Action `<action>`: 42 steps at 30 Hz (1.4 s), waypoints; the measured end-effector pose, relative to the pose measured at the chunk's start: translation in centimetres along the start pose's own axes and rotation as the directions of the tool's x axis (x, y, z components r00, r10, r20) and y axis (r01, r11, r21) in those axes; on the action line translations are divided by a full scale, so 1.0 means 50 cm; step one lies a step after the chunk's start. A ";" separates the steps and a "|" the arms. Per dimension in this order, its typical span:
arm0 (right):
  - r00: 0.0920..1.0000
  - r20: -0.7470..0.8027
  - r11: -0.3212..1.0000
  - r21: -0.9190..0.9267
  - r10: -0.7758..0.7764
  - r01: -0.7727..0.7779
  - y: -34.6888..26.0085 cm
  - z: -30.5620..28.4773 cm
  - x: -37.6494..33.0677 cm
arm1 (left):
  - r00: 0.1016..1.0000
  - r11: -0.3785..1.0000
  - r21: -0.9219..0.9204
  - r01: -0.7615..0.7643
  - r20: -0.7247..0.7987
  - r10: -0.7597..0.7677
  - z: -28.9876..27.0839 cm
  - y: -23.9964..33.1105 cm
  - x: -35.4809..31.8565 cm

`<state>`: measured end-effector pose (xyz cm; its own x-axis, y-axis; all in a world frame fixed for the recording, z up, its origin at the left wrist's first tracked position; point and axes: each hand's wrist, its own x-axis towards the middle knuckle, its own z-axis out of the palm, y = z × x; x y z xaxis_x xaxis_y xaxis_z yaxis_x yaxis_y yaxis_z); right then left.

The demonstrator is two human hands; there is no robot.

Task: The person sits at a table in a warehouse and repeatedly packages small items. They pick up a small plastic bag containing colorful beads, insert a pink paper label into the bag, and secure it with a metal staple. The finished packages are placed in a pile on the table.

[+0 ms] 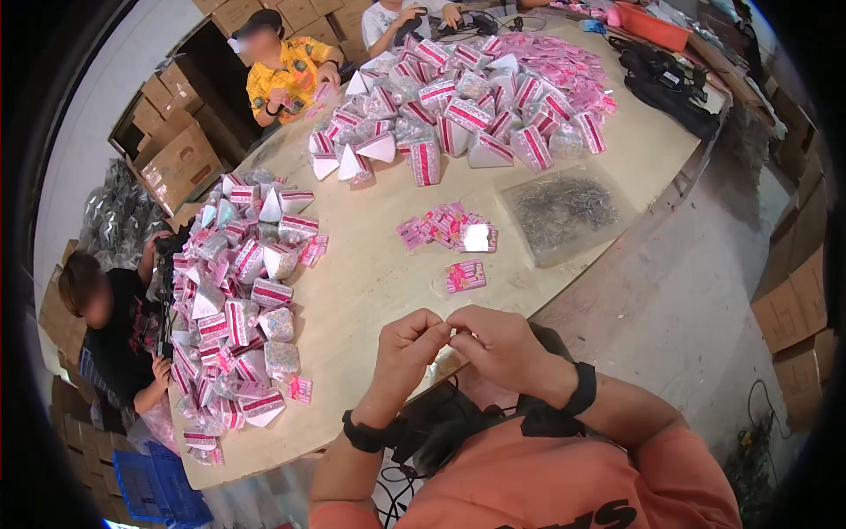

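My left hand (410, 351) and my right hand (500, 346) meet fingertip to fingertip over the table's near edge. Both are pinched closed, thumbs against forefingers. A tiny pale bit shows between the fingertips, too small to name. Just beyond them on the table (366, 225) lies a pink printed card (467, 275). Behind that card is a loose heap of similar cards (432, 225), with a bright white patch at its right end. To the right, a shallow clear tray (518, 227) holds a tangle of thin metal pieces.
Bagged wedge-shaped packs with pink bands form a left pile (247, 291) and a far pile (445, 110). Pink cards spread beside the far pile. Co-workers sit at the left and far sides. A black bag (665, 84), orange basin (652, 26), blue crate (154, 485) and cartons (797, 300) surround.
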<state>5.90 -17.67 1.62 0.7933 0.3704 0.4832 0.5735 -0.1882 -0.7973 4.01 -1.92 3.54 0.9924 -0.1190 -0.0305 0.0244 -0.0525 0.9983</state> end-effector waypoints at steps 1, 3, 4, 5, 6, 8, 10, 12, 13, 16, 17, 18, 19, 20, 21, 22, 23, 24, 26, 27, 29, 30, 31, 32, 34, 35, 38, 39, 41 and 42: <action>0.999 0.001 0.999 -0.028 -0.041 0.041 0.002 0.000 0.001 | 1.000 1.000 0.003 -0.005 -0.001 0.005 0.000 -0.001 -0.001; 0.992 0.007 0.989 -0.083 -0.123 0.123 0.006 0.000 0.005 | 1.000 1.000 -0.010 -0.019 0.002 0.019 -0.005 -0.012 -0.001; 0.992 0.017 0.990 -0.073 -0.123 0.124 0.006 0.001 0.006 | 1.000 1.000 -0.017 -0.026 0.003 0.026 -0.006 -0.015 -0.002; 0.992 0.027 0.990 -0.063 -0.123 0.124 0.006 0.002 0.007 | 1.000 0.999 -0.018 -0.027 -0.008 0.027 -0.006 -0.016 -0.004; 0.992 0.035 0.991 -0.054 -0.122 0.123 0.006 0.003 0.008 | 0.999 0.999 -0.019 -0.028 -0.017 0.028 -0.004 -0.017 -0.005; 0.992 0.054 0.992 -0.054 -0.112 0.115 0.005 0.002 0.009 | 0.997 0.998 0.003 -0.068 -0.028 0.068 -0.005 -0.018 -0.010; 0.993 0.051 0.993 -0.048 -0.110 0.112 0.003 0.002 0.010 | 0.989 0.988 0.047 -0.145 -0.026 0.147 -0.008 -0.019 -0.013; 0.993 0.025 0.992 -0.032 -0.118 0.119 0.000 0.003 0.011 | 0.986 0.976 0.154 -0.154 -0.037 0.161 -0.007 -0.015 -0.018; 0.992 0.025 0.991 -0.035 -0.127 0.128 -0.001 0.004 0.011 | 0.985 0.966 0.207 -0.157 -0.043 0.169 -0.006 -0.014 -0.021; 0.986 0.018 0.984 -0.056 -0.166 0.167 0.001 0.007 0.011 | 0.987 0.974 0.191 -0.125 -0.080 0.142 -0.002 -0.017 -0.027; 0.983 0.012 0.980 -0.069 -0.185 0.186 0.002 0.009 0.010 | 0.987 0.979 0.173 -0.106 -0.100 0.124 0.000 -0.017 -0.030; 0.980 0.004 0.976 -0.089 -0.199 0.198 0.004 0.011 0.009 | 0.988 0.985 0.149 -0.086 -0.112 0.104 0.002 -0.021 -0.029; 0.981 0.012 0.976 -0.105 -0.193 0.193 0.005 0.012 0.008 | 0.989 0.990 0.125 -0.067 -0.124 0.082 0.004 -0.024 -0.027; 0.982 0.019 0.975 -0.121 -0.186 0.187 0.007 0.014 0.006 | 0.987 0.987 0.131 -0.090 -0.122 0.106 0.004 -0.029 -0.024; 0.982 0.028 0.974 -0.131 -0.185 0.187 0.006 0.016 0.004 | 0.983 0.983 0.143 -0.113 -0.125 0.132 0.004 -0.033 -0.023; 0.979 0.026 0.967 -0.151 -0.202 0.204 0.004 0.017 0.003 | 0.979 0.979 0.154 -0.137 -0.128 0.157 0.004 -0.035 -0.023; 0.976 0.025 0.960 -0.172 -0.218 0.220 0.002 0.017 0.003 | 0.981 0.984 0.128 -0.122 -0.136 0.140 0.004 -0.034 -0.023; 0.972 0.026 0.953 -0.190 -0.234 0.235 0.001 0.018 0.003 | 0.982 0.989 0.102 -0.107 -0.145 0.121 0.003 -0.033 -0.022; 0.965 0.056 0.936 -0.236 -0.256 0.262 0.000 0.014 0.006 | 0.988 0.997 0.017 -0.071 -0.137 0.073 0.001 -0.030 -0.022; 0.960 0.070 0.925 -0.258 -0.271 0.280 0.000 0.011 0.009 | 0.992 0.998 -0.037 -0.055 -0.120 0.051 -0.001 -0.024 -0.021; 0.961 0.004 0.944 -0.189 -0.276 0.272 0.014 0.017 0.011 | 0.994 0.998 -0.044 -0.045 -0.102 0.041 -0.009 -0.017 -0.013; 0.959 -0.029 0.950 -0.154 -0.281 0.273 0.019 0.019 0.012 | 0.993 0.998 0.003 -0.056 -0.107 0.056 -0.016 -0.013 -0.006; 0.989 -0.028 0.989 -0.040 -0.142 0.141 0.021 0.017 0.013 | 0.991 0.997 0.050 -0.067 -0.110 0.072 -0.024 -0.007 0.002; 1.000 -0.011 0.997 0.072 0.000 0.001 0.025 0.013 0.014 | 0.987 0.994 0.080 -0.076 -0.138 0.086 -0.034 0.003 0.016; 0.968 0.056 0.914 0.318 0.246 -0.251 0.039 0.002 0.015 | 0.975 0.986 0.139 -0.094 -0.189 0.119 -0.058 0.032 0.058; 0.933 0.109 0.822 0.444 0.344 -0.355 0.052 -0.002 0.018 | 0.972 0.974 0.197 -0.108 -0.186 0.146 -0.072 0.054 0.083; 0.806 0.269 0.520 0.649 0.527 -0.556 0.083 -0.016 0.025 | 0.964 0.902 0.407 -0.146 -0.144 0.221 -0.107 0.142 0.191; 0.756 0.310 0.457 0.645 0.576 -0.612 0.092 -0.022 0.027 | 0.958 0.857 0.488 -0.167 -0.126 0.259 -0.127 0.168 0.237; 0.702 0.349 0.350 0.678 0.621 -0.646 0.115 -0.027 0.025 | 0.923 0.710 0.667 -0.225 -0.088 0.375 -0.144 0.191 0.332; 0.703 0.380 0.325 0.688 0.601 -0.649 0.122 -0.025 0.024 | 0.887 0.600 0.763 -0.243 -0.075 0.455 -0.157 0.188 0.371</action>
<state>10.60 -19.54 -2.23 0.8248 0.4932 -0.2765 -0.4691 0.3240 -0.8215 23.60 3.15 12.76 0.9007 -0.0547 0.4310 -0.3181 -0.7586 0.5686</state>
